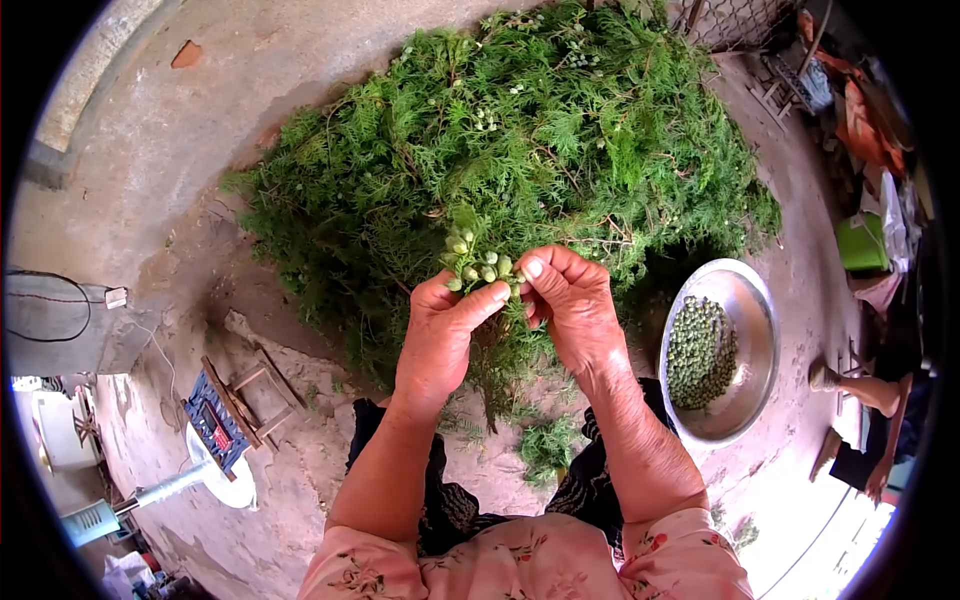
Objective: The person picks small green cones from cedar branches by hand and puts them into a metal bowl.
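Observation:
A conifer sprig (463,240) with several plump pale-green cones is held up between my hands. My left hand (442,335) is closed round its stem, thumb pressed over the cones. My right hand (580,305) pinches at a green cone on the sprig's right side, thumb against fingers. Feathery foliage hangs below the hands. Just beyond them rises a large heap of cut green branches (540,130), some bearing cones. To the right, a metal basin (755,375) holds many loose green cones (700,350).
A small wooden stool (262,395) with a patterned seat and a fan (165,490) are on the left. On the right, another person's leg (870,392) shows near a green container (862,243) and plastic bags. A brick piece (187,54) lies on the concrete at upper left.

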The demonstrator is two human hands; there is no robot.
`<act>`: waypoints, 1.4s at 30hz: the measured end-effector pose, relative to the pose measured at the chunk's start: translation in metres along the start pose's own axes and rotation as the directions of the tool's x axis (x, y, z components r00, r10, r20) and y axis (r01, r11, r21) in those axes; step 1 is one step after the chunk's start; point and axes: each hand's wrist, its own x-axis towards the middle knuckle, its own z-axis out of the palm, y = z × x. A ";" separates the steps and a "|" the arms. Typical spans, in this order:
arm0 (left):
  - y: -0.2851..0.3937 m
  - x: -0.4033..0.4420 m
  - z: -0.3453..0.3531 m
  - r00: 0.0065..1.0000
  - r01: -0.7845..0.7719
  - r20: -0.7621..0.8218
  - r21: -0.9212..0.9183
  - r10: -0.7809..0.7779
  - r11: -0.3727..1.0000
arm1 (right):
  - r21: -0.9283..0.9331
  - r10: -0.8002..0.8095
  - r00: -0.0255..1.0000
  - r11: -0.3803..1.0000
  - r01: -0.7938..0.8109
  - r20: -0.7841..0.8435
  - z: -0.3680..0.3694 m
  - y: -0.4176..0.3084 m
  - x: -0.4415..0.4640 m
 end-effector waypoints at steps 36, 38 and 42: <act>-0.001 0.003 0.003 0.992 -0.049 -0.118 -0.075 0.040 0.996 | 0.275 0.182 0.970 0.936 -0.221 0.160 -0.016 -0.007 0.003; 0.001 0.002 0.004 0.993 -0.021 -0.121 -0.039 0.017 0.999 | 0.332 0.118 0.993 0.936 -0.121 0.030 -0.013 -0.008 0.003; -0.003 0.003 0.002 0.995 -0.027 -0.094 0.039 0.031 0.999 | -0.033 -0.014 1.000 0.999 0.013 -0.028 -0.003 -0.009 -0.001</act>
